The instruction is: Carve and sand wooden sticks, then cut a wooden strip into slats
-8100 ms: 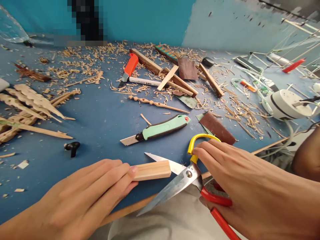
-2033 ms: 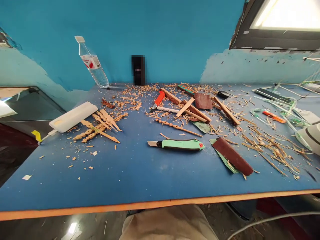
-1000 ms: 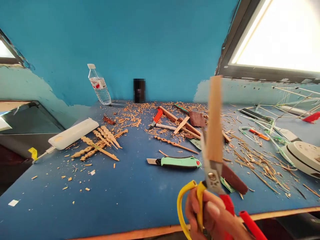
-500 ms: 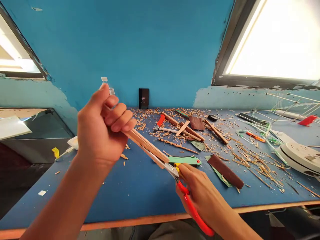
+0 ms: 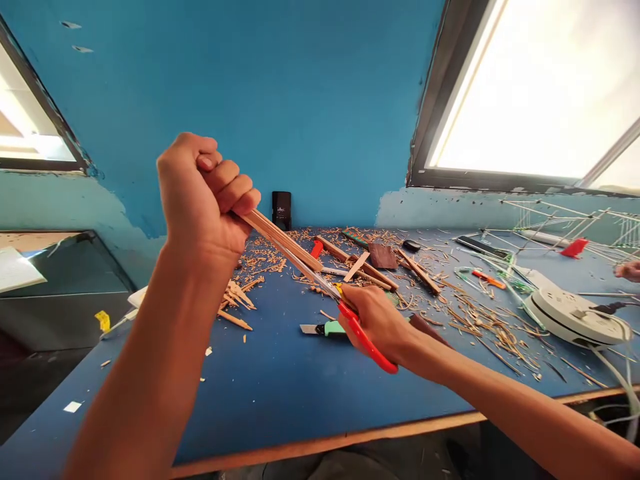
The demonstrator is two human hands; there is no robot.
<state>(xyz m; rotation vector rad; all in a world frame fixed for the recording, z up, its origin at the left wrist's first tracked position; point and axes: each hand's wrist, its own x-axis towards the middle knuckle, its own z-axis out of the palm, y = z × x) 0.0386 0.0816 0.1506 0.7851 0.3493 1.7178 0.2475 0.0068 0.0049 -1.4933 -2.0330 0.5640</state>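
Note:
My left hand (image 5: 197, 200) is raised over the blue table, fingers wrapped round one end of a bundle of thin wooden sticks (image 5: 280, 237). The bundle slants down to the right. In my right hand (image 5: 377, 317) is a pair of scissors (image 5: 367, 343) with red handles and a bit of yellow near the pivot. Its metal blades lie along the underside of the sticks' lower end; whether they grip the wood I cannot tell. Just below my right hand a green utility knife (image 5: 331, 328) lies with its blade out, partly covered.
Wood shavings and cut pieces (image 5: 350, 257) litter the table (image 5: 280, 400) at the back and right. Pointed sticks (image 5: 237, 307) lie at the left. A white round power strip (image 5: 575, 317) and a thin stick frame (image 5: 560, 227) stand right. Another person's hand (image 5: 629, 271) shows at the right edge.
Both hands have risen, with the scissors and sticks between them. A small clear object in my left hand earlier no longer shows. Another person's hand has appeared at the right edge.

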